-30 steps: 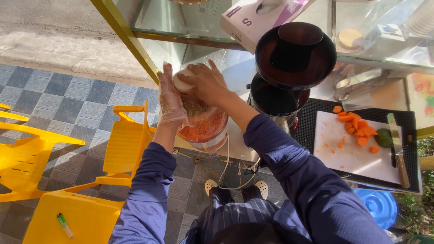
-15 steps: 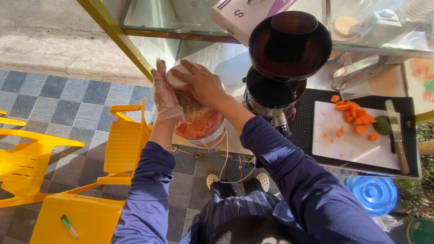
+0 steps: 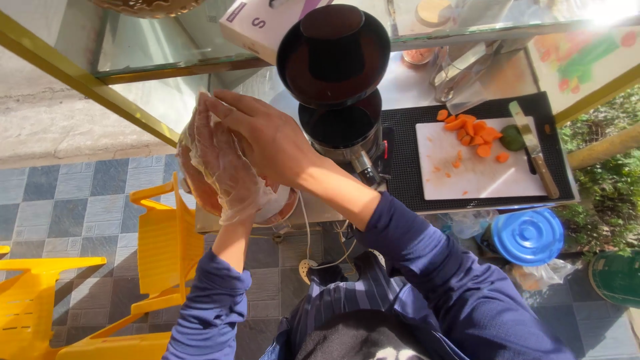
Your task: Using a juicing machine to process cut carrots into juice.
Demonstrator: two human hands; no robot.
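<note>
Gloving up beside the juicer
Bare right hand pinches the thin clear plastic glove over the spread left hand; next, tug its cuff down.

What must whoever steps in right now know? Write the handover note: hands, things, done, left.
Left hand: open, fingers spread, inside a clear glove, over the container of orange pulp.
Right hand: bare, laid across the gloved hand; grip not visible.
Things: container left of the dark juicer; carrot pieces on the white cutting board, knife at its right edge.
Done: carrot chopped, pulp in container.
Left: the chopped pieces lie unused on the board; the right hand has no glove.
</note>
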